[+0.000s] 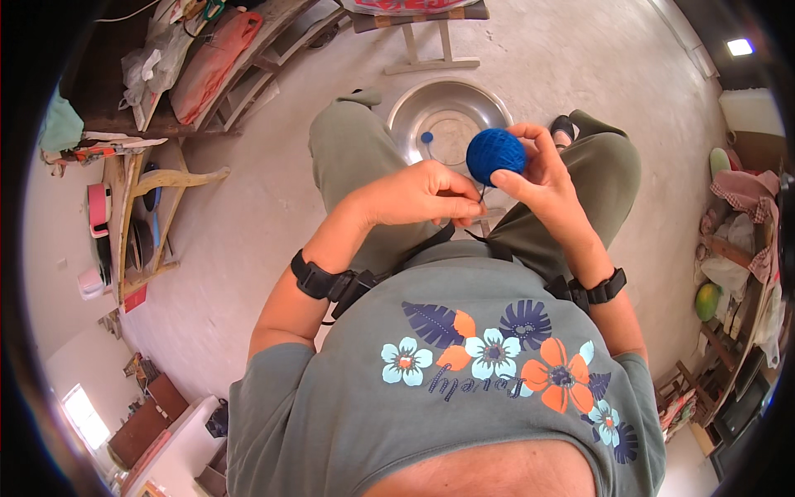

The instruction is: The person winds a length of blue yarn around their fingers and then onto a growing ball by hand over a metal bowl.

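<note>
A ball of blue yarn (495,156) sits in my right hand (544,172), with the thumb below it and the fingers round its far right side. My left hand (431,195) is just left of the ball, thumb and fingers pinched together. A short dark strand (483,194) runs between those fingertips and the ball's underside; it looks like yarn. Beyond the hands, a shiny metal basin (405,103) stands on the floor between my knees. Over the basin shows a small round blue thing (427,137) with a thin line trailing from it toward my left hand.
A low wooden stool (443,45) with a bag on it stands past the basin. At the far left is a wooden shelf (248,70) bearing plastic bags. Cloths and bags crowd a rack (737,248) along the right. My legs flank the basin.
</note>
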{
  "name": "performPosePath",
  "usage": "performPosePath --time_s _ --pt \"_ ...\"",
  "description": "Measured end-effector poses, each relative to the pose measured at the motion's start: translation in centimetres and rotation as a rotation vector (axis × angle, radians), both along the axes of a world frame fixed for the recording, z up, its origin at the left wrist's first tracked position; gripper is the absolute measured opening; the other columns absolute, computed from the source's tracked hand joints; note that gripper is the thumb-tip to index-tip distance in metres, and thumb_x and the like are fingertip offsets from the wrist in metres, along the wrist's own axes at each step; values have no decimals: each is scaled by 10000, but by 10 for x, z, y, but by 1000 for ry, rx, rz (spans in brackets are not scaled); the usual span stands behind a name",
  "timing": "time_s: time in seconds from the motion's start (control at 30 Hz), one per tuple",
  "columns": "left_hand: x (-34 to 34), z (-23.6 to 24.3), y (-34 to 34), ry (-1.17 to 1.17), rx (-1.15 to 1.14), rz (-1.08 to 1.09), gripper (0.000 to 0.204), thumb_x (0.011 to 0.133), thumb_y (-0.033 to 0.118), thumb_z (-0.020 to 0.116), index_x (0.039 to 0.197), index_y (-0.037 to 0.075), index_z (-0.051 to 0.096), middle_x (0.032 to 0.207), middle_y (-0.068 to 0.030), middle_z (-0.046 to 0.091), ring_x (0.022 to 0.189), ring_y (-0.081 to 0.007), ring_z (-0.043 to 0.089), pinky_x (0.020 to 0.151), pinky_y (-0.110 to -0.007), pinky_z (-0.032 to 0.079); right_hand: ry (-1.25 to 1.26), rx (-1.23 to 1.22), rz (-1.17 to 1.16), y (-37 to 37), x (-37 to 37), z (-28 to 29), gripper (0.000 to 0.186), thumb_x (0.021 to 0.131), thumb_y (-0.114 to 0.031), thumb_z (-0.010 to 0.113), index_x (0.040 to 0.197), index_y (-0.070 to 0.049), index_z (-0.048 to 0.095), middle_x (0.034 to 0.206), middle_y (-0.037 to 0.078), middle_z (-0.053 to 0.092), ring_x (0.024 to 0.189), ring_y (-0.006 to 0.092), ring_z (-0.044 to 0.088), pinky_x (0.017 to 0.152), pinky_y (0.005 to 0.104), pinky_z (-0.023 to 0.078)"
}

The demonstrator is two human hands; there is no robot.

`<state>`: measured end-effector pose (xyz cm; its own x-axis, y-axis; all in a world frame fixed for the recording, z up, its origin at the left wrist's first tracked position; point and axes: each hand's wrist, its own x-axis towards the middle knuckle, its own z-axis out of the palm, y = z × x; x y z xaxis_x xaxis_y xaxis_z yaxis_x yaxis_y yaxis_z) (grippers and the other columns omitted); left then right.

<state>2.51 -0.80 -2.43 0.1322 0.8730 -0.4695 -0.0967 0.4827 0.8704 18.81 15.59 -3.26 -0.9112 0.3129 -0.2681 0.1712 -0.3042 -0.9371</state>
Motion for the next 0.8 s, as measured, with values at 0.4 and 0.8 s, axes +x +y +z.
performPosePath --time_s 0.4,0.8 --pt "-19 -6 10 13 231 391 105 911 140 688 916 35 692 801 13 655 739 -59 585 678 -220 470 81 -168 225 -1 7 17 609 919 -382 666 1384 -50 457 1216 61 586 1139 142 553 982 296 442" --pt "-16 19 2 -51 199 108 131 895 76 695 987 -18 691 903 -31 678 816 -91 614 768 -237 495 -97 9 130 4 3 3 592 870 -279 749 1343 -52 475 1109 46 621 996 119 600 849 274 500"
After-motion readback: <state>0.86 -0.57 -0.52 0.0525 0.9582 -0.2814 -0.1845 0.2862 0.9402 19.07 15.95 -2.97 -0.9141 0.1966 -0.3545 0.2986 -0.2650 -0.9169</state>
